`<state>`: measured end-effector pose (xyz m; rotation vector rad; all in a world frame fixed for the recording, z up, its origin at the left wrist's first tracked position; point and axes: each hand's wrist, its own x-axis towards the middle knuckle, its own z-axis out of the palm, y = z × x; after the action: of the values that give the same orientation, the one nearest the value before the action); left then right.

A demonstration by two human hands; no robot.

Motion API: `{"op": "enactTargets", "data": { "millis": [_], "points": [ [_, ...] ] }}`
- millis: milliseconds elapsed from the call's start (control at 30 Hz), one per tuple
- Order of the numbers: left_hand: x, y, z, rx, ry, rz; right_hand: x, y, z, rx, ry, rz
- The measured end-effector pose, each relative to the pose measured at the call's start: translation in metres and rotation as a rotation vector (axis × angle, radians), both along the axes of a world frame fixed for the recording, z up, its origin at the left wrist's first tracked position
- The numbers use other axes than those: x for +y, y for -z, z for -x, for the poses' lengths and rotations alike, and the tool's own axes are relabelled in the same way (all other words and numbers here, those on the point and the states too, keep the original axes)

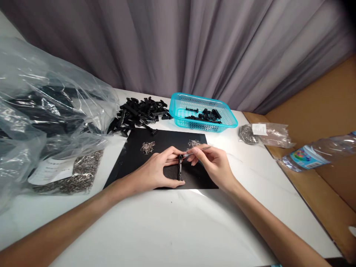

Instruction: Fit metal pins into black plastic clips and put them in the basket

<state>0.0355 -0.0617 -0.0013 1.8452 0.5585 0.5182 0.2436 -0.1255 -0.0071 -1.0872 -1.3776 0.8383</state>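
Observation:
My left hand (157,168) is closed on a slim black plastic part (180,168), gripping it by its two ends between thumb and fingers over the black mat (133,148). Pinched in my right hand (215,163) is a thin silver tool that looks like tweezers (206,148). Its tip points left, at the far end of the black part; whether it holds something there is too small to tell. Small metal pieces lie in two heaps on the mat, a left heap (147,147) and a right heap (194,143) partly behind my right hand.
Many black parts are piled (143,111) behind the mat, beside a turquoise basket (175,107) with more of them. Large clear plastic bags (69,74) and a bag of metal pieces (80,172) sit left. At right are a smaller bag (274,135), a bottle (308,157) and cardboard (328,100).

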Motion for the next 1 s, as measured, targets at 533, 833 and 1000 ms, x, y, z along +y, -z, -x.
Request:
{"op": "enactTargets", "data": {
  "millis": [533, 833, 1000],
  "points": [
    [0.0013, 0.004, -0.0016, -0.045, -0.048, 0.059, -0.0001, 0.003, -0.0005, -0.015, -0.062, 0.037],
    [0.0033, 0.007, -0.0017, -0.048, -0.06, 0.051, 0.0027, 0.002, 0.0032, 0.009, -0.065, 0.057],
    [0.0042, 0.0089, -0.0017, -0.029, -0.054, 0.05, 0.0026, 0.0019, 0.0051, 0.032, -0.071, 0.068]
  ]
}}
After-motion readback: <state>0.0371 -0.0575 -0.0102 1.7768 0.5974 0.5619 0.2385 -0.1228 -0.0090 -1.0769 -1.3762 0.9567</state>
